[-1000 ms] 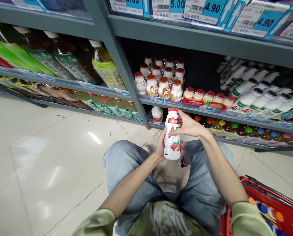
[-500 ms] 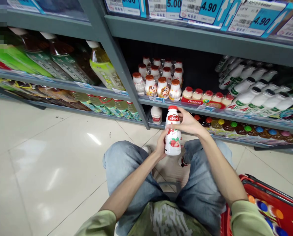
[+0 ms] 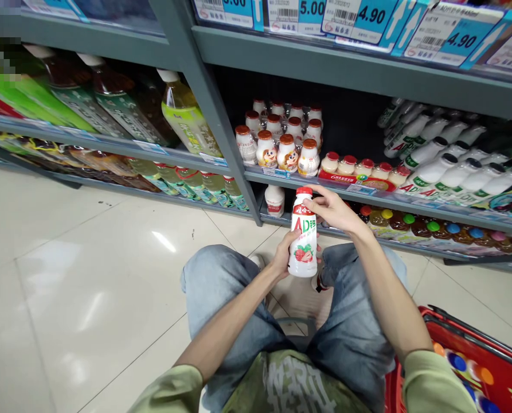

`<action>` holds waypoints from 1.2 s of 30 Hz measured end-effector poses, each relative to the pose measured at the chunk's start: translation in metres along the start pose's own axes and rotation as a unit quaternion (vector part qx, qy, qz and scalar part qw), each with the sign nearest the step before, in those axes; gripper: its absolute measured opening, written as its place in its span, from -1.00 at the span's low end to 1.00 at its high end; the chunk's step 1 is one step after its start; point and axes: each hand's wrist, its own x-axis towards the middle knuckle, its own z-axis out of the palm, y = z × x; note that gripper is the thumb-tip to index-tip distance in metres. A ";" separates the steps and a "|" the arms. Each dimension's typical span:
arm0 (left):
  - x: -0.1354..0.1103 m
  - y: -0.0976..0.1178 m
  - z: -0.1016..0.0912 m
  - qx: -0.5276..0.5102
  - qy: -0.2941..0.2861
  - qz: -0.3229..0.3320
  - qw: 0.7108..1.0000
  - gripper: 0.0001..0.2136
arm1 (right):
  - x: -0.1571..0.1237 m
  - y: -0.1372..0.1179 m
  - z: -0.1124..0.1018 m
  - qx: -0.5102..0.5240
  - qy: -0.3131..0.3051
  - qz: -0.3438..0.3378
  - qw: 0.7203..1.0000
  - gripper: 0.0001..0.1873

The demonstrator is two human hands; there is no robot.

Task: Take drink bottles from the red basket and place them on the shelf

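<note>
A white milk drink bottle point(image 3: 304, 252) with a red cap and a strawberry picture stands nearly upright between my hands, above my knees. My left hand point(image 3: 283, 254) is wrapped round its lower body from the left, with fingertips showing on the right side. At the neck, my right hand point(image 3: 331, 209) touches the bottle with thumb and fingers, just below the cap. A similar squat white bottle point(image 3: 274, 201) stands on the bottom shelf behind. Small orange-capped bottles point(image 3: 286, 154) sit in rows on the shelf above it.
A red-capped multipack point(image 3: 359, 172) and white AD bottles point(image 3: 436, 166) fill the middle shelf to the right. Coloured-cap bottles point(image 3: 432, 223) line the bottom shelf. At lower right stands a red basket point(image 3: 509, 367) holding several bottles. A shelf upright point(image 3: 221, 109) divides the bays.
My right thumb has moved up from the label to the bottle's neck, uncovering the AD lettering. The bottle has dropped slightly, with my left hand still round it.
</note>
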 end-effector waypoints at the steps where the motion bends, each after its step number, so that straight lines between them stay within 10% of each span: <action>1: 0.000 0.000 0.000 -0.004 -0.003 -0.002 1.000 -0.51 | -0.001 -0.003 0.000 0.005 -0.002 0.005 1.000 -0.34; 25: -0.001 -0.001 -0.006 -0.048 -0.011 -0.023 0.999 -0.54 | -0.016 -0.007 -0.008 -0.057 -0.141 -0.003 0.988 0.55; 36: 0.001 -0.001 -0.008 -0.053 -0.004 -0.034 0.998 -0.55 | -0.017 -0.008 -0.012 -0.088 -0.161 -0.051 0.982 0.35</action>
